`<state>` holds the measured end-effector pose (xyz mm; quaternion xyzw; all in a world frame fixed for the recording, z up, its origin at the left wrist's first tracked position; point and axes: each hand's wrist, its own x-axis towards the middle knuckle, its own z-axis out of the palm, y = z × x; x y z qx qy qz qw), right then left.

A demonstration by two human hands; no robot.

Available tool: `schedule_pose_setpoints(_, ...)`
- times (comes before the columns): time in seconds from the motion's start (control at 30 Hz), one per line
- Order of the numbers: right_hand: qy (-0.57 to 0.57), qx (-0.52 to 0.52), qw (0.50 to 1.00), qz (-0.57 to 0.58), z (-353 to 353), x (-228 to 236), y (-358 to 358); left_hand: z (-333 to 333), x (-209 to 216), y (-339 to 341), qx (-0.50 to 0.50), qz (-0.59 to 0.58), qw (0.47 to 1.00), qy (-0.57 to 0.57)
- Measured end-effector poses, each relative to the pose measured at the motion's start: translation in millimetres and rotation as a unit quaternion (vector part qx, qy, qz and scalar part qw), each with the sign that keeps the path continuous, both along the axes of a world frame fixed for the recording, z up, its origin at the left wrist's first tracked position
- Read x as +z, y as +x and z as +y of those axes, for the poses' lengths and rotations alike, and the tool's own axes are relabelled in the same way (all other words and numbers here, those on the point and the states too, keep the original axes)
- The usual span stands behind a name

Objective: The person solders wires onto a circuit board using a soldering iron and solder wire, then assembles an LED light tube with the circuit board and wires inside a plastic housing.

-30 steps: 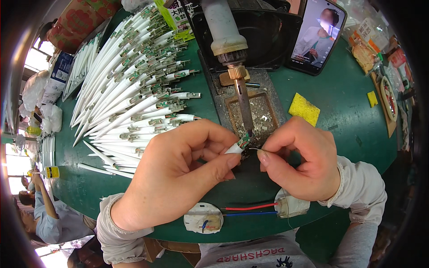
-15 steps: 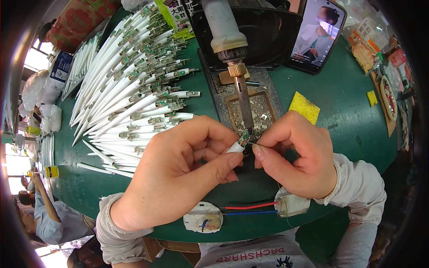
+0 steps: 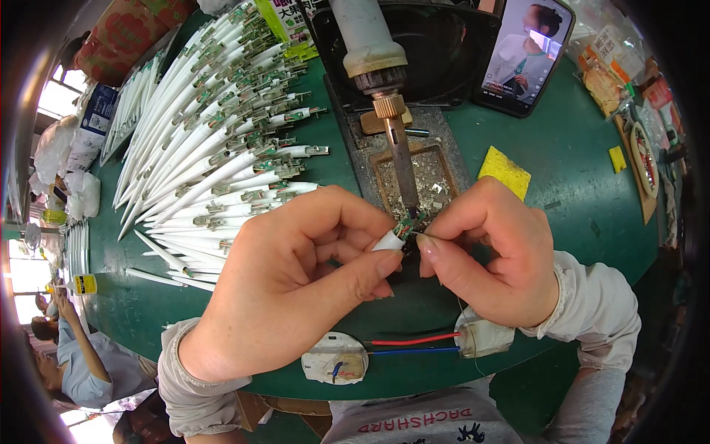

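My left hand (image 3: 296,281) is closed around a white pen-like tube (image 3: 387,242), its small green circuit board (image 3: 406,225) poking out past thumb and forefinger. Most of the tube is hidden by the hand. My right hand (image 3: 495,255) pinches a thin solder wire (image 3: 461,303), which trails below the palm toward the table's front edge. The wire's short end reaches the circuit board. A soldering iron (image 3: 400,159) points down from above, its dark tip at the board; whether they touch I cannot tell.
Many white tubes with board ends (image 3: 222,133) lie fanned at the left. Under the iron sits a tray (image 3: 376,166) with solder scraps. A yellow sponge (image 3: 504,173) and a phone (image 3: 524,55) are at the right. Two white pads (image 3: 329,355) joined by red and blue wires lie in front.
The board end has shifted slightly at the iron's tip. The solder wire now shows between my right fingertips and the board. Both hands keep their grip.
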<state>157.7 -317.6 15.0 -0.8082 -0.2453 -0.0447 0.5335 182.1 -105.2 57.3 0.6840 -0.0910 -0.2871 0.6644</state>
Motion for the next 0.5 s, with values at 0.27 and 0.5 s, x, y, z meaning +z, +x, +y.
schedule_pose_setpoints(0.27, -0.059, 0.012, 0.997, -0.052, -3.2, -1.2, -0.1, -0.6, -0.5, -1.5, -0.006, 0.006, 1.000, 0.027)
schedule_pose_setpoints(0.5, -0.071, 0.007, 0.994, -0.080, -2.5, -1.2, 1.4, -0.9, -0.3, -1.7, -0.005, 0.063, 0.998, 0.022)
